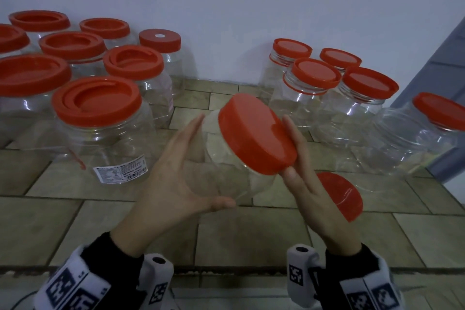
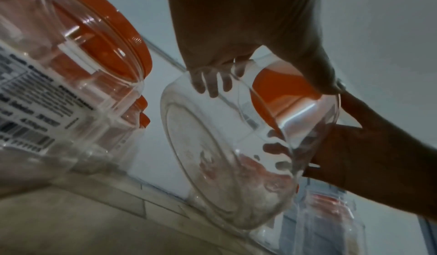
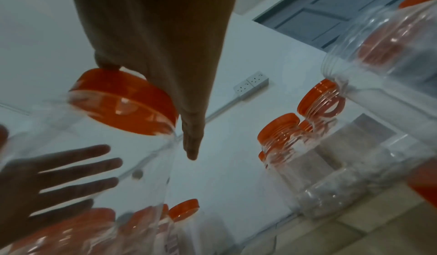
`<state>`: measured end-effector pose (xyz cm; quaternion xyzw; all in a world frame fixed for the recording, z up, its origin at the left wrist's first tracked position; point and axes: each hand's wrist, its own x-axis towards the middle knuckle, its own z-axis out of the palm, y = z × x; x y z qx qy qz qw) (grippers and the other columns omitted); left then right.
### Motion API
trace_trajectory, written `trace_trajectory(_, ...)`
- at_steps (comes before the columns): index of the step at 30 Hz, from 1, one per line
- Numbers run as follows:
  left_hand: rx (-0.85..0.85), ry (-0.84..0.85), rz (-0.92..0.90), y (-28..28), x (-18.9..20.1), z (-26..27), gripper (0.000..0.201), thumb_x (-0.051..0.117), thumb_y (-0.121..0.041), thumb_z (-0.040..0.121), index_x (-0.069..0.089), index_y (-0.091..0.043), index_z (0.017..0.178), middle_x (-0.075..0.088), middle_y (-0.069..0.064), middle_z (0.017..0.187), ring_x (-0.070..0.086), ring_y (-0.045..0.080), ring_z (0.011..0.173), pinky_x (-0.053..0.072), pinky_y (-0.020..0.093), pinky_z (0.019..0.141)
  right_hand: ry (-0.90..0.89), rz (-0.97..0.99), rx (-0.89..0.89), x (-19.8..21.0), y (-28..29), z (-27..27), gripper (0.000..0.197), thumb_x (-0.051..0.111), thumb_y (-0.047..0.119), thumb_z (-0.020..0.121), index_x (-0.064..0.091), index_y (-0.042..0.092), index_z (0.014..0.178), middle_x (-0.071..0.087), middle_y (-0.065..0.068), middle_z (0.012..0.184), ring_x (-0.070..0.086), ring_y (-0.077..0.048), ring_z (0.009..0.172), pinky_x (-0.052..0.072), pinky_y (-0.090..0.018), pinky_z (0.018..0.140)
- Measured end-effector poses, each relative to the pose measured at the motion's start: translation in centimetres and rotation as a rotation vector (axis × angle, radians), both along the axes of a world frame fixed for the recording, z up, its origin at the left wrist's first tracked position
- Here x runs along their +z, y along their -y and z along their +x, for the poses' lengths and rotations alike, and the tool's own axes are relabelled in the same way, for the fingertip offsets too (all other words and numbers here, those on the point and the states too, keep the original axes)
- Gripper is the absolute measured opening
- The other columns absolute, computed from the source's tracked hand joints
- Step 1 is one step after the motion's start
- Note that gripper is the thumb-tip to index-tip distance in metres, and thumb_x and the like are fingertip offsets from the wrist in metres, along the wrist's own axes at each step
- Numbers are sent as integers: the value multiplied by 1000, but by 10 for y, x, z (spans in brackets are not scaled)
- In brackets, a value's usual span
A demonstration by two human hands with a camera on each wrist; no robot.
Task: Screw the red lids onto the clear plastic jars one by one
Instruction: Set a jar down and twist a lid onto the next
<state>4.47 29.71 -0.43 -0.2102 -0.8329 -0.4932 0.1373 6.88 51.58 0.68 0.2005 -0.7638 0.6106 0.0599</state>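
A clear plastic jar (image 1: 221, 158) is tilted in the air over the tiled floor, its mouth up and to the right. A red lid (image 1: 254, 133) sits on that mouth. My left hand (image 1: 191, 163) grips the jar body, fingers spread behind it and thumb under it. My right hand (image 1: 295, 148) lies against the lid's right rim with straight fingers, thumb tip on the lower edge. In the left wrist view the jar (image 2: 224, 165) shows its base, with the lid (image 2: 283, 90) beyond. The right wrist view has the lid (image 3: 127, 105) under my thumb.
A loose red lid (image 1: 339, 196) lies on the floor behind my right hand. Several lidded jars (image 1: 100, 121) stand at the left, several more (image 1: 312, 88) at the right with lids set on top. A white wall is behind; a grey door (image 1: 448, 58) is at far right.
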Motion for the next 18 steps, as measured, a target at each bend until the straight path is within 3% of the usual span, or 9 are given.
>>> trace_trajectory(4, -62, 84, 123, -6, -2, 2, 126, 73, -75, 37, 22, -34, 145, 32, -14, 148, 32, 3, 134, 35, 43, 107, -109, -88, -67, -4, 15, -3, 92, 73, 58, 65, 22, 41, 139, 28, 16, 145, 36, -10, 133, 41, -23, 98)
trace_trajectory(7, -91, 96, 122, -6, -4, 0, 124, 71, -77, 41, 19, -35, 145, 29, -14, 149, 30, 4, 136, 33, 49, 108, -146, -161, -113, -5, 24, -7, 85, 74, 56, 64, 31, 34, 134, 36, 17, 139, 41, -9, 127, 43, -21, 93)
trace_trajectory(11, -88, 114, 54, -2, -4, -7, 126, 69, -79, 39, 11, -42, 145, 22, -16, 151, 24, 2, 138, 32, 47, 109, -163, -257, -168, -6, 29, -13, 79, 75, 55, 63, 40, 29, 128, 43, 15, 134, 46, -8, 122, 44, -23, 92)
trace_trajectory(15, -127, 61, -30, 5, 0, -24, 130, 67, -79, 44, 9, -28, 148, 18, -14, 152, 19, 4, 140, 27, 43, 112, -183, -259, -202, -3, 32, -25, 76, 76, 55, 62, 42, 31, 125, 46, 17, 129, 48, -9, 120, 45, -29, 95)
trace_trajectory(18, -123, 57, -191, 15, 0, -39, 125, 52, -88, 48, 1, -33, 147, 7, -16, 155, 7, -2, 140, 16, 27, 114, -214, -211, -227, 1, 28, -39, 75, 79, 48, 60, 43, 31, 123, 47, 26, 124, 48, -8, 119, 44, -32, 97)
